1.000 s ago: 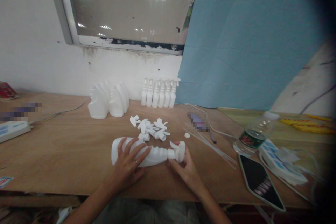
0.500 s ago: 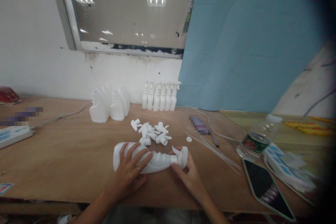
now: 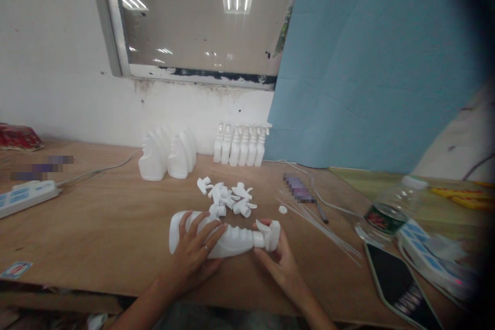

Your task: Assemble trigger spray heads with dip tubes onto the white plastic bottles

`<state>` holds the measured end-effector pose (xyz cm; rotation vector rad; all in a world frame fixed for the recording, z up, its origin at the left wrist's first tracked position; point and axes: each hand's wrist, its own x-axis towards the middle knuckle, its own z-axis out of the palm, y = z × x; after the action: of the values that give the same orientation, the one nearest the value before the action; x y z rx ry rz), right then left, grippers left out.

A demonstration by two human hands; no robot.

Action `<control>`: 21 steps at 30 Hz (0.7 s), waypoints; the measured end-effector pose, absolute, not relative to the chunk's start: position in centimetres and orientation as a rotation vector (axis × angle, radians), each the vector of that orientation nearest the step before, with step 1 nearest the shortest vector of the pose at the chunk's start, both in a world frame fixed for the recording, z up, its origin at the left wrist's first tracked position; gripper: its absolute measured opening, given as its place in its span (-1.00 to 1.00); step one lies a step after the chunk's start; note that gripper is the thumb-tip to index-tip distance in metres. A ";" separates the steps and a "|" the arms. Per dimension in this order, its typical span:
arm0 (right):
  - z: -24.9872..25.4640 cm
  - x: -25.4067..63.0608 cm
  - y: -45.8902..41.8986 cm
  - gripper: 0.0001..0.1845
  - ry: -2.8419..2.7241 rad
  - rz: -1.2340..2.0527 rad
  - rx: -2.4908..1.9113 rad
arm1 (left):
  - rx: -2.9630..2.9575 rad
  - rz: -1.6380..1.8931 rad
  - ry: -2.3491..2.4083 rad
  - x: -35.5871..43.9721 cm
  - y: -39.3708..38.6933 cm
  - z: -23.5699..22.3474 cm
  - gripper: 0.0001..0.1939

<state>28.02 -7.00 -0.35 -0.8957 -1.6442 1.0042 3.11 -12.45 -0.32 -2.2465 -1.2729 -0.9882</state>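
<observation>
A white spray bottle [image 3: 237,241] lies on its side near the table's front edge, its base to the left. My left hand [image 3: 198,242] is wrapped over the bottle's body from above, a ring on one finger. At the neck end sits a white trigger sprayer head [image 3: 271,237], gripped by my right hand [image 3: 281,262] with the thumb in front at the collar and the fingers partly hidden behind. Just beyond the bottle is a pile of loose trigger sprayer heads [image 3: 228,198].
White bottles without heads [image 3: 152,162] stand by the wall, and bottles with heads [image 3: 243,149] stand right of them. Thin white tubes [image 3: 320,227], a small white ring [image 3: 282,210], a clear drink bottle [image 3: 382,219], a phone [image 3: 400,289] and power strips [image 3: 29,197] lie around the table.
The whole view has shifted slightly, so everything sits a little further right. My right thumb has moved slightly down along the sprayer collar; both hands keep their hold.
</observation>
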 end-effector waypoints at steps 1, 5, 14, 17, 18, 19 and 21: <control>-0.3 28.0 -7.0 -0.46 -1.633 1.018 -0.908 | -2.246 -0.995 -1.267 3.1 -12.5 -0.2 -0.42; 0.0 27.9 -6.9 -0.44 -1.581 0.981 -1.010 | -2.255 -1.001 -1.246 3.1 -12.6 0.0 -0.42; 1.5 27.8 -7.4 -0.57 -1.593 1.088 -1.100 | -2.289 -1.034 -1.219 2.8 -12.8 0.1 -0.39; 1.4 27.7 -7.6 -0.50 -1.557 1.133 -1.127 | -2.317 -1.000 -1.203 2.7 -12.8 -0.1 -0.38; 1.4 27.7 -7.7 -0.49 -1.544 1.157 -1.129 | -2.325 -0.988 -1.193 2.6 -12.8 -0.2 -0.37; 1.3 27.6 -7.7 -0.48 -1.532 1.180 -1.130 | -2.331 -0.978 -1.187 2.6 -12.8 -0.3 -0.37; 1.2 27.5 -7.6 -0.48 -1.508 1.220 -1.122 | -2.326 -0.965 -1.200 2.7 -12.9 -0.3 -0.39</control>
<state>27.53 -7.63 1.21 -1.1218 -1.5082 1.2200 2.70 -12.92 -0.35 -2.3262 -1.2004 -0.9654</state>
